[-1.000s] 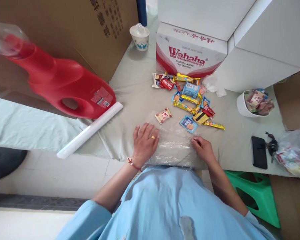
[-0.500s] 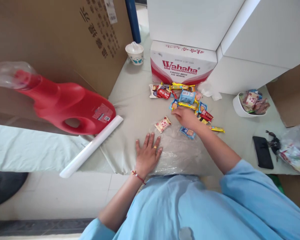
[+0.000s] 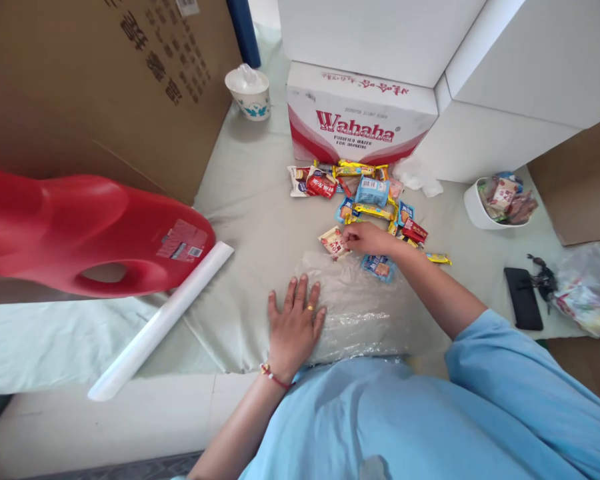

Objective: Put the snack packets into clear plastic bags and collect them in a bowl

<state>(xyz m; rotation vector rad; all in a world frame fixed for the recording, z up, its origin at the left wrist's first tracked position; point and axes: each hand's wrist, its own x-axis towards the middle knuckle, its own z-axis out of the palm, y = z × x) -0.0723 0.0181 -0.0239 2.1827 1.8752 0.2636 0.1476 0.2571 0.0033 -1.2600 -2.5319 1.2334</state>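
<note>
My left hand lies flat with its fingers spread on the table cover, at the left edge of a clear plastic bag. The fingertips of my right hand pinch the right edge of a cream snack packet with red print. Under my right wrist is a blue snack packet on the plastic bag. Beyond that hand lies a loose pile of small snacks, among them a blue packet, a red packet and several thin yellow ones.
A Wahaha water carton stands behind the pile. On the left are a red jug, a white roll and a paper cup. A white bowl of snacks, a phone and a stuffed plastic bag sit right.
My right hand has come from the pile toward me and taken hold of the cream packet, which has turned slightly. My left hand stays flat. The view has shifted a little.
</note>
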